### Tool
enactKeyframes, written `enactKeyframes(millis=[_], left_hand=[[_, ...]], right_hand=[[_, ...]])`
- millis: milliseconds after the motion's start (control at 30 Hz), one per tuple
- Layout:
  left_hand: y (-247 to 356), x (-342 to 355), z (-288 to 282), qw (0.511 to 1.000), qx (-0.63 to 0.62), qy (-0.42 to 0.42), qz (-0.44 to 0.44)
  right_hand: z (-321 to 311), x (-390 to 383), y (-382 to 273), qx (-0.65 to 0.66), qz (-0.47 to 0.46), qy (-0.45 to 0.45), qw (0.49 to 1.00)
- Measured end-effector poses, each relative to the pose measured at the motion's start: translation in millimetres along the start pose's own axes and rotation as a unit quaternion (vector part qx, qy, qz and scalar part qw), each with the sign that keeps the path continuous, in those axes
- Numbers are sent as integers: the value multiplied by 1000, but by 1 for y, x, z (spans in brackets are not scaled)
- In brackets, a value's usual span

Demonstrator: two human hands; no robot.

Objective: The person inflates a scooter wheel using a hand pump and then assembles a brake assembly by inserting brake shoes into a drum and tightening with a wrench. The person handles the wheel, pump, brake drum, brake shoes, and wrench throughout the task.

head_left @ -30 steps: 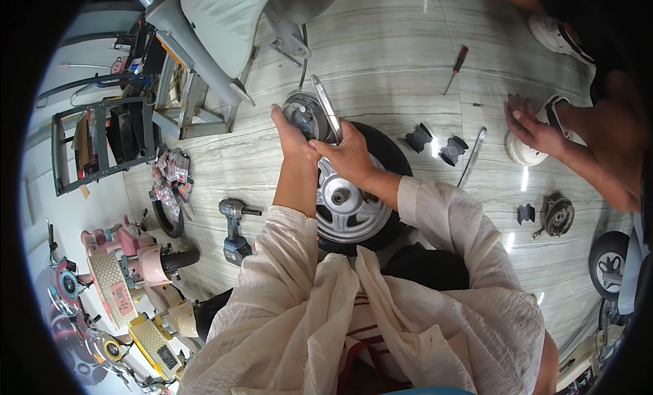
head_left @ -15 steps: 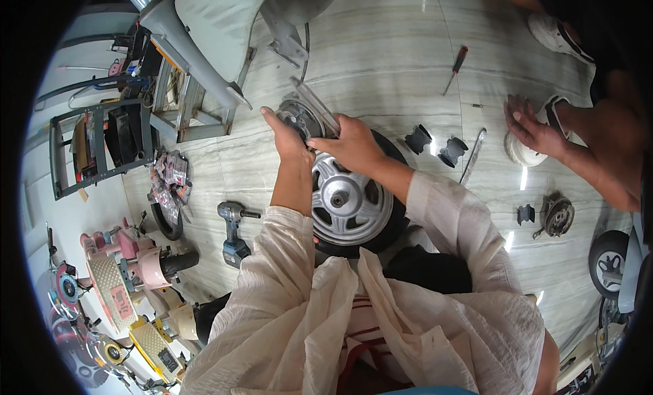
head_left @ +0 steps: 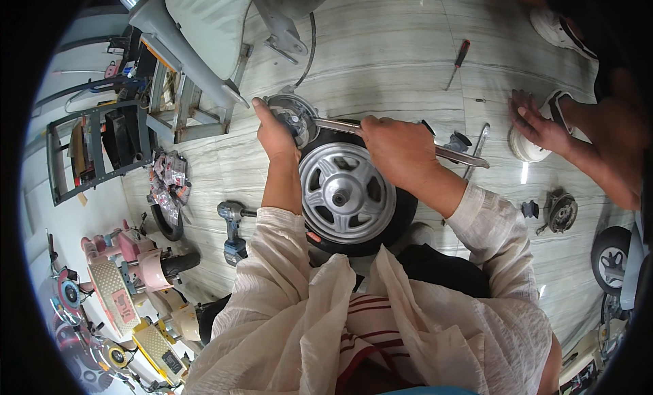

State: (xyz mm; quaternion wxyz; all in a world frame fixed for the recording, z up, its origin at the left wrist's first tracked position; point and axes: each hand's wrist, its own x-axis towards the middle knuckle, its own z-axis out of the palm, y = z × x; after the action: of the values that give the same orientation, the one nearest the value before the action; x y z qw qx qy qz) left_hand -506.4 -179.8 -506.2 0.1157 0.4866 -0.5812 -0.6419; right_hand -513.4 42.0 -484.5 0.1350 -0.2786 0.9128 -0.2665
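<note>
My left hand [head_left: 275,133] grips the side of a round brake plate [head_left: 299,109], its inner parts facing up and a black cable [head_left: 313,51] running from it. My right hand [head_left: 401,153] is wrapped round a long metal tyre lever [head_left: 462,155], whose far end reaches the brake plate; whether it is wedged in there I cannot tell. Below both hands a wheel [head_left: 340,174] with a silver rim and black tyre lies flat, partly covered by my right hand and the lever.
A cordless impact wrench [head_left: 232,232] lies left of the wheel. On the right are a screwdriver [head_left: 459,61], another metal lever [head_left: 478,146], black rubber pieces [head_left: 457,143] and a second brake plate [head_left: 560,211]. Beyond them rests another person's hand [head_left: 534,123]. A scooter's fork [head_left: 197,55] stands upper left.
The lever has swung from pointing away to lying sideways, its rear end now out to the right. My right hand moved right and closed over it. The brake plate turned face up.
</note>
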Motion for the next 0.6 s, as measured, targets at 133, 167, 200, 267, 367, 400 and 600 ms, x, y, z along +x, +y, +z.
enactKeyframes(millis=[133, 167, 200, 267, 367, 400, 600], left_hand=[[8, -7, 0, 1000, 10, 2, 14], [7, -7, -2, 1000, 9, 1, 10], [8, -6, -3, 1000, 7, 1, 7], [7, -7, -2, 999, -4, 35, 28], [6, -4, -5, 998, -19, 44, 29], [7, -2, -5, 999, -24, 38, 25], [9, 1, -13, 999, -3, -39, -3]], right_hand=[[-4, 4, -11, -23, -11, 25, 999], [-4, 5, -12, -24, -12, 33, 999], [-2, 5, -11, -28, -16, 35, 999], [3, 6, -9, -35, -24, 38, 998], [7, 12, -1, -16, -46, 34, 998], [8, 14, 2, -11, -47, 34, 998], [10, 16, 6, 12, -37, 30, 999]])
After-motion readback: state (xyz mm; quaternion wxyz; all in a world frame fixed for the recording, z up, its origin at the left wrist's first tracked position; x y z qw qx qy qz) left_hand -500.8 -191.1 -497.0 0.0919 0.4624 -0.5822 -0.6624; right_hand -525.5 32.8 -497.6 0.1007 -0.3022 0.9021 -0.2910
